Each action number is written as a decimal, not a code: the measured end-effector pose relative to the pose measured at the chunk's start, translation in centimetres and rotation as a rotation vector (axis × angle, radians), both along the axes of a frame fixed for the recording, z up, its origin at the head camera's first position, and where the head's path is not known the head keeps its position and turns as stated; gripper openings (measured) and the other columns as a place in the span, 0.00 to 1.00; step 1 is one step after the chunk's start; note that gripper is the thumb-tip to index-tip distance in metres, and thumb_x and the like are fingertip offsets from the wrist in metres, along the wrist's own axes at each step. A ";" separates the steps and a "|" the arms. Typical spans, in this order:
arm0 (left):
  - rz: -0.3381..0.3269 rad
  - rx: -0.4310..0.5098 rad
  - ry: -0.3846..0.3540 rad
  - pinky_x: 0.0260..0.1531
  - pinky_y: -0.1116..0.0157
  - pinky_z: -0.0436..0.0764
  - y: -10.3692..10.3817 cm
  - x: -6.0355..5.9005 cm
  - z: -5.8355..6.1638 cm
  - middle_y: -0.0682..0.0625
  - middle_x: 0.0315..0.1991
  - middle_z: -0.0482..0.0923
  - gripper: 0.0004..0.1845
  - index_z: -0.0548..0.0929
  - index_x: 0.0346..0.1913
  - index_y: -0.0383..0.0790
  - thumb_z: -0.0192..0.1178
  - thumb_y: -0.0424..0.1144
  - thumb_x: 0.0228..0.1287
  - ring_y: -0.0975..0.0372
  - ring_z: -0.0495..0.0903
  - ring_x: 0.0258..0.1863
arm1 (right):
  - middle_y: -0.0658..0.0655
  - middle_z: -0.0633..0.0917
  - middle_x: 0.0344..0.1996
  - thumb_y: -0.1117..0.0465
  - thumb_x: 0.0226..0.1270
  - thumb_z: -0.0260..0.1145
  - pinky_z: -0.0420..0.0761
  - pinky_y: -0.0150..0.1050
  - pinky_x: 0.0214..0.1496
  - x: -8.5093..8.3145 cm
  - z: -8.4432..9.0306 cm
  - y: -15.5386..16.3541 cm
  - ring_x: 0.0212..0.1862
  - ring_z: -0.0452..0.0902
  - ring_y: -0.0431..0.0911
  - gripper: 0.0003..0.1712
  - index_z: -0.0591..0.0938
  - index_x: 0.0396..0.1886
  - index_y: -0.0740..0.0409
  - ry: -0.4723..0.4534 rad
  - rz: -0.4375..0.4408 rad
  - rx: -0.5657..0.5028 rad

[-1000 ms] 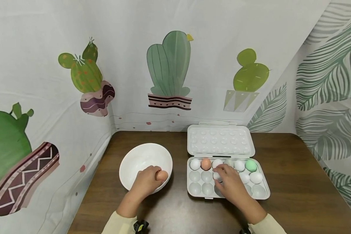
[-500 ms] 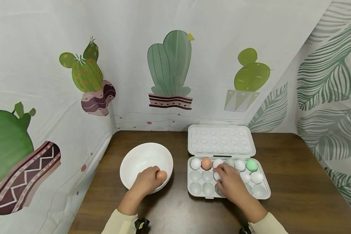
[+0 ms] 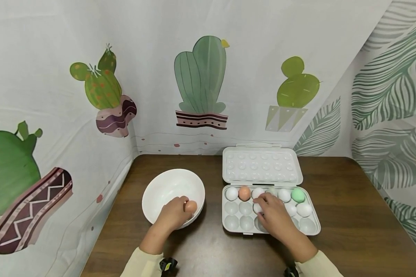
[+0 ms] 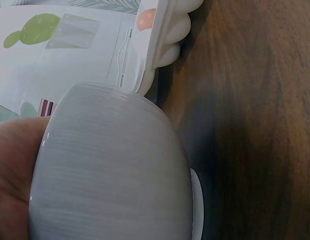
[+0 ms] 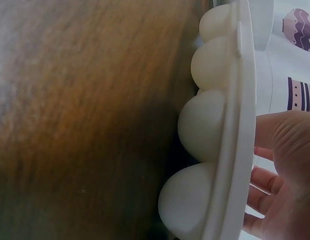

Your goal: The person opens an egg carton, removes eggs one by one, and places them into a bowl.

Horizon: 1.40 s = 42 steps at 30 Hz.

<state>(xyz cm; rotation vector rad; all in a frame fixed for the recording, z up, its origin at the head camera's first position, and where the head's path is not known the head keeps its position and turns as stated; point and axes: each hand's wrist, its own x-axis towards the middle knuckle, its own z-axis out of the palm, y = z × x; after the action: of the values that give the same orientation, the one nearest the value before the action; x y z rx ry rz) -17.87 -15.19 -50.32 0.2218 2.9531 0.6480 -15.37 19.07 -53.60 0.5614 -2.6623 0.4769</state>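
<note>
The right hand (image 3: 275, 217) hides most of a white egg (image 3: 257, 208) (grip unclear).

Two bare hands, the left hand (image 3: 173, 215) and the right hand (image 3: 275, 217), come out of pale cream long sleeves (image 3: 140, 264). A small black device with a yellow-green mark (image 3: 167, 265) sits at each wrist, just behind the cuff.
</note>
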 end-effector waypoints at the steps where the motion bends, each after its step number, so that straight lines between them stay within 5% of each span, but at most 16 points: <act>1: 0.001 0.001 -0.001 0.51 0.49 0.81 0.0 0.0 0.0 0.39 0.47 0.85 0.24 0.83 0.53 0.34 0.69 0.39 0.52 0.47 0.84 0.47 | 0.60 0.81 0.44 0.70 0.47 0.75 0.77 0.57 0.54 0.0 0.0 0.0 0.50 0.80 0.59 0.21 0.85 0.44 0.59 0.000 0.000 -0.001; 12: 0.034 0.011 0.007 0.50 0.48 0.81 0.0 0.0 -0.2 0.38 0.48 0.83 0.27 0.81 0.57 0.33 0.69 0.40 0.52 0.46 0.84 0.46 | 0.59 0.81 0.44 0.69 0.49 0.76 0.76 0.56 0.57 0.1 -0.1 0.1 0.51 0.79 0.58 0.20 0.85 0.45 0.58 -0.056 -0.028 0.002; 27: 0.052 0.011 0.135 0.50 0.45 0.81 0.1 0.2 -0.2 0.36 0.50 0.83 0.26 0.82 0.57 0.33 0.68 0.42 0.55 0.43 0.84 0.48 | 0.60 0.81 0.46 0.68 0.52 0.76 0.75 0.58 0.60 0.2 0.1 0.4 0.53 0.78 0.59 0.20 0.84 0.47 0.57 -0.075 -0.036 -0.001; 36: 0.072 0.075 0.344 0.47 0.47 0.81 0.4 0.6 0.0 0.39 0.44 0.86 0.14 0.87 0.49 0.35 0.62 0.35 0.61 0.43 0.84 0.45 | 0.59 0.81 0.46 0.67 0.51 0.78 0.74 0.57 0.60 0.2 0.1 0.4 0.53 0.78 0.59 0.22 0.84 0.47 0.56 -0.048 -0.034 -0.019; 42: 0.062 0.132 0.418 0.46 0.47 0.80 0.7 1.0 0.4 0.40 0.44 0.86 0.15 0.87 0.47 0.37 0.67 0.36 0.56 0.44 0.83 0.45 | 0.59 0.81 0.46 0.67 0.49 0.79 0.74 0.56 0.58 0.2 0.2 0.3 0.53 0.78 0.58 0.23 0.84 0.47 0.56 -0.013 -0.027 -0.045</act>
<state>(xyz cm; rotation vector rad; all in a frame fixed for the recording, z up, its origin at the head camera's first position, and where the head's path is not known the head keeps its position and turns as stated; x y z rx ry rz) -16.87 -14.54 -49.93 0.3136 3.3262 0.9060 -15.16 19.35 -53.44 0.5102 -2.6607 0.5323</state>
